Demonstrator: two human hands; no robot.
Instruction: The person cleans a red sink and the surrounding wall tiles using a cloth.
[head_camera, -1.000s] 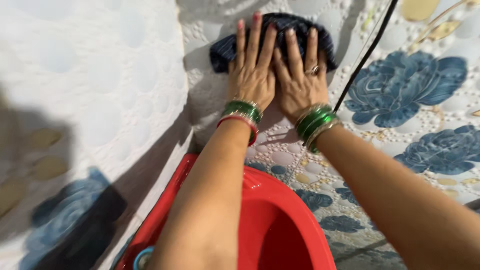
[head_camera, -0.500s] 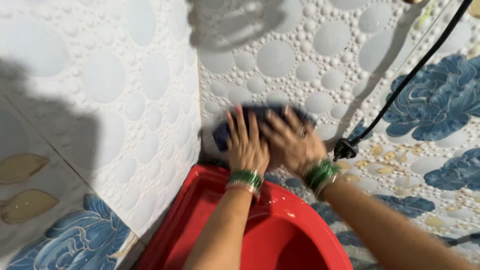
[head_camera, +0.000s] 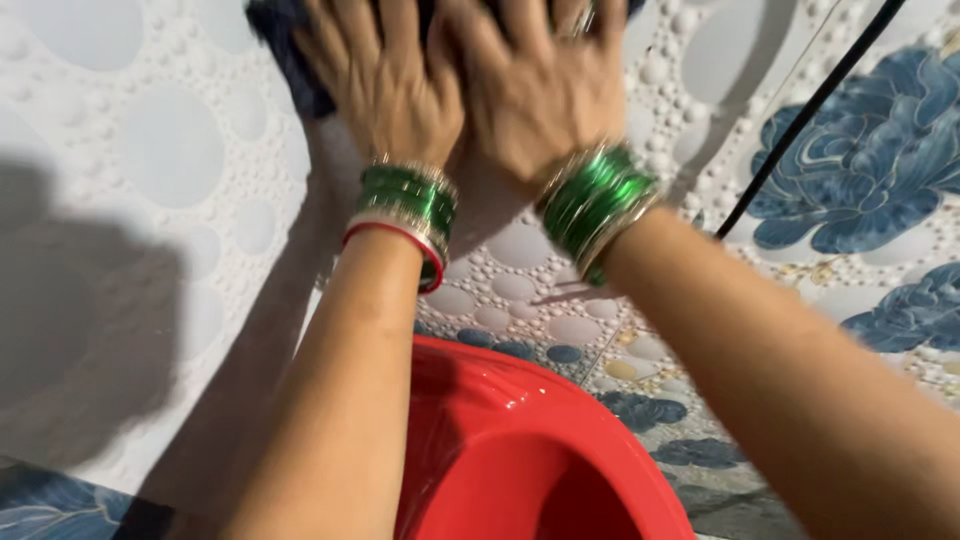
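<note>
1 head camera, close, facing the tiled wall (head_camera: 150, 150).

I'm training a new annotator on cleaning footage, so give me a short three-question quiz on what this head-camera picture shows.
1. True or false: both hands press flat on the dark blue cloth.
2. What hangs down the tiled wall at the right?
3. The glossy red plastic tub lies: A above the hands, B below the arms.

Key:
1. True; left hand and right hand lie side by side on it.
2. A thin black cable.
3. B.
</note>
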